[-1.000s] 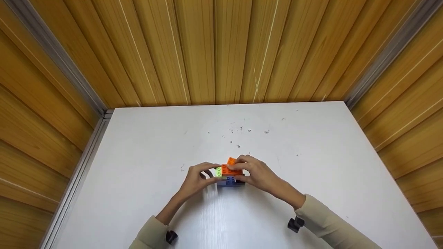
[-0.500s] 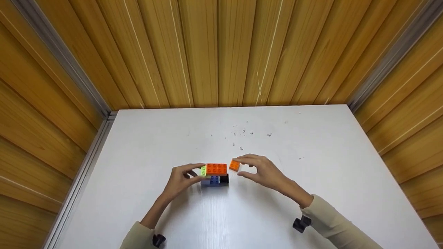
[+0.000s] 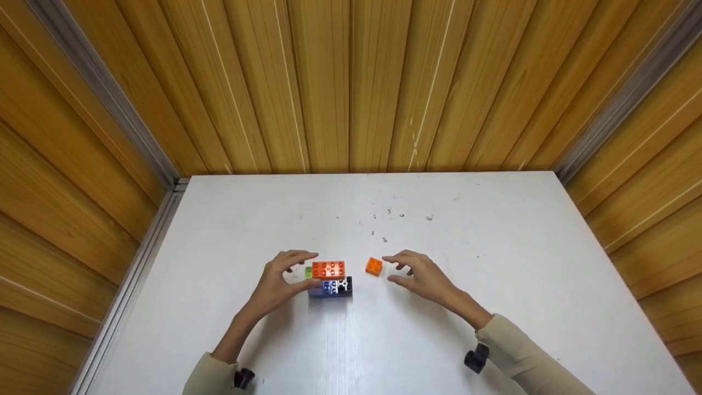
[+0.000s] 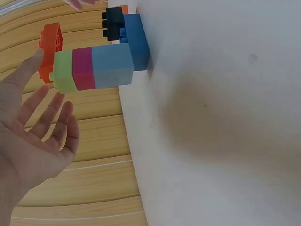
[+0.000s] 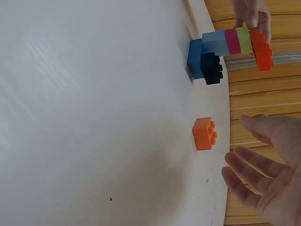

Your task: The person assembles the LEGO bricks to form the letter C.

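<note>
A stack of toy building bricks stands on the table. Its blue base (image 4: pixel 137 42) carries a black brick (image 4: pixel 114 23) at one end. At the other end rise a light-blue brick (image 4: pixel 113 65), a magenta brick (image 4: pixel 83 68) and a lime-green brick (image 4: pixel 65 71), topped by a red-orange brick (image 3: pixel 328 269) that juts sideways. Beside the stack's left side is my left hand (image 3: pixel 279 278), thumb and fingers spread apart; whether its thumb touches a brick I cannot tell. A small orange brick (image 3: pixel 374 266) lies apart on the table. My right hand (image 3: pixel 421 276) hovers right of it, holding nothing.
The white table (image 3: pixel 241 214) bears small dark marks toward the back. Wood-look panels (image 3: pixel 351 82) wall the back and sides, joined by grey metal profiles (image 3: pixel 126 104) at the corners.
The stack has shifted left, and my left hand has loosened its pinch on the lime-green brick. My right hand has let go of the orange brick and drawn slightly right.
</note>
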A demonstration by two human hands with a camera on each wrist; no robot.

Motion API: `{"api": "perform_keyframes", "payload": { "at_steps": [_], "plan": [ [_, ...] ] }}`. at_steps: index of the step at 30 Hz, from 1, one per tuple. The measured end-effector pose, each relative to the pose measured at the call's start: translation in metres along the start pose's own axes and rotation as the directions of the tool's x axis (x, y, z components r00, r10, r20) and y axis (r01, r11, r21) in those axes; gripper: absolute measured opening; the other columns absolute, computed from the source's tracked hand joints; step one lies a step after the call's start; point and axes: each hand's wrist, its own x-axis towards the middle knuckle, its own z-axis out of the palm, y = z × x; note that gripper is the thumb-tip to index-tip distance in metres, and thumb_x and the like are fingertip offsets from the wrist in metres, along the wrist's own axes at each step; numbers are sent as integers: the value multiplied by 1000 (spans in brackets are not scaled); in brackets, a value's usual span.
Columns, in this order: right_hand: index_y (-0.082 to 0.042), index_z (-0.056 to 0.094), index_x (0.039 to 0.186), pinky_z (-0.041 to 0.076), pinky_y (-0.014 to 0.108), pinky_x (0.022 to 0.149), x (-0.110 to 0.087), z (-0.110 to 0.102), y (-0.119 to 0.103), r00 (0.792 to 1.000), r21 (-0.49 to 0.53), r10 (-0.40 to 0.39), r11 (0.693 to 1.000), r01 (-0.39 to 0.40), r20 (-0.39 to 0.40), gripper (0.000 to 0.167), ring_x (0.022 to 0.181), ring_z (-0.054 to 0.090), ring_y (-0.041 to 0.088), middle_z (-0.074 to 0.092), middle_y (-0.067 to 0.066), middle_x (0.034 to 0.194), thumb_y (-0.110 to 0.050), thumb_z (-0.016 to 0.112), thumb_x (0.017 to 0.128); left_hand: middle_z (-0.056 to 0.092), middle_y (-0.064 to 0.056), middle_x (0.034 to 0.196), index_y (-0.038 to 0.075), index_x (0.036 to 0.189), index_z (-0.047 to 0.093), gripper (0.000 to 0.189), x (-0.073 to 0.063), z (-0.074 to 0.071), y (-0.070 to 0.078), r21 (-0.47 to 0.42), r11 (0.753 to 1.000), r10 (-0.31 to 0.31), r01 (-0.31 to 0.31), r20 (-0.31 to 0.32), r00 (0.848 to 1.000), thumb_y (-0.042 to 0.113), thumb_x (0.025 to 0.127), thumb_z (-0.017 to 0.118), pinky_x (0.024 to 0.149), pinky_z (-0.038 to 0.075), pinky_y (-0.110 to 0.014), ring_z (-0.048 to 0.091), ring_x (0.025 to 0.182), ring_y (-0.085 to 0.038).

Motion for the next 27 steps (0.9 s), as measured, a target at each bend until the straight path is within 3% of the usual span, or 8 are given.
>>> {"api": "perform_keyframes", "payload": {
  "at_steps": [3, 8, 12, 16, 22, 27],
  "plan": [
    [0, 66, 132, 60, 40, 78, 5, 11, 8, 999, -11, 37, 999, -37, -14, 44, 97, 70, 35, 71, 18, 114, -13, 77, 91, 75, -1, 120, 16, 122, 76, 45, 5, 4, 5, 43, 997, 64, -64, 4, 998, 19, 78, 89, 96, 49, -50, 63, 112, -25],
    [0, 60, 139, 56, 46, 86, 13, 27, 15, 991, 4, 129, 992, -129, -45, 57, 102, 67, 31, 68, 18, 121, -18, 80, 89, 79, 5, 108, 18, 114, 80, 37, 8, 13, 0, 63, 993, 99, -98, -11, 995, 26, 79, 87, 90, 45, -37, 71, 101, -16],
    [0, 60, 138, 53, 40, 85, 18, 39, 17, 978, -16, 189, 981, -191, -84, 62, 98, 64, 25, 67, 14, 120, -22, 83, 85, 80, 5, 107, 19, 114, 80, 37, 9, 16, -4, 63, 990, 126, -123, -35, 991, 30, 79, 87, 88, 46, -32, 74, 97, -15],
    [-1, 65, 133, 50, 34, 81, 25, 49, 17, 973, -54, 196, 978, -203, -120, 61, 94, 60, 20, 67, 10, 115, -27, 86, 82, 80, 5, 104, 19, 111, 81, 37, 13, 14, -3, 87, 982, 171, -168, -34, 985, 29, 77, 88, 88, 52, -33, 75, 94, -14],
    [-1, 73, 119, 49, 30, 77, 31, 59, 14, 977, -102, 152, 980, -169, -153, 47, 92, 55, 18, 66, 8, 108, -23, 87, 81, 80, 6, 103, 21, 110, 81, 38, 14, 10, 1, 124, 984, 133, -130, -14, 991, 28, 74, 90, 89, 49, -34, 75, 96, -13],
    [-1, 72, 122, 51, 31, 81, 29, 59, 13, 978, -110, 151, 980, -168, -144, 45, 95, 56, 18, 65, 7, 110, -19, 85, 83, 80, 5, 105, 20, 111, 81, 38, 14, 8, 0, 106, 989, 103, -102, -5, 995, 25, 75, 91, 91, 55, -37, 75, 98, -15]
  ]
}}
